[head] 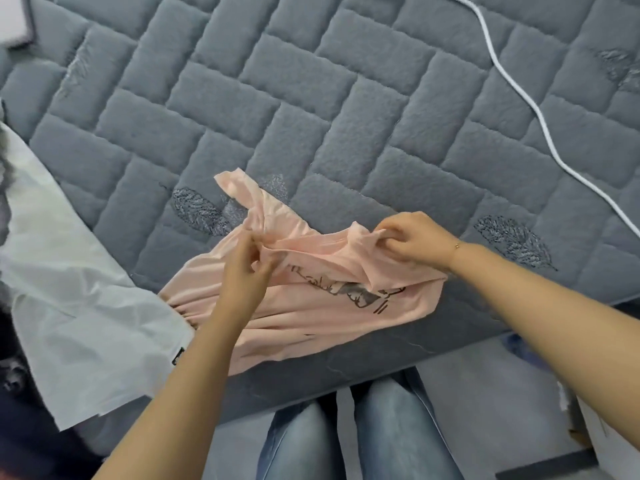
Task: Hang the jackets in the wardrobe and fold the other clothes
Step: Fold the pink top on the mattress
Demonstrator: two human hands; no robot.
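Note:
A pale pink T-shirt (311, 306) with a dark print lies crumpled at the near edge of the grey quilted bed (311, 98). My left hand (244, 268) pinches the fabric at one shoulder, by the sleeve that sticks up toward the bed's middle. My right hand (412, 240) grips the bunched fabric at the other shoulder, beside the neckline. The shirt's lower part hangs over the bed's edge.
A white garment (69, 289) lies spread at the left of the bed, over something dark. A white cable (530, 109) runs across the bed's right side. A pale object (15, 19) sits at the far left corner. My legs in jeans (363, 434) stand against the bed.

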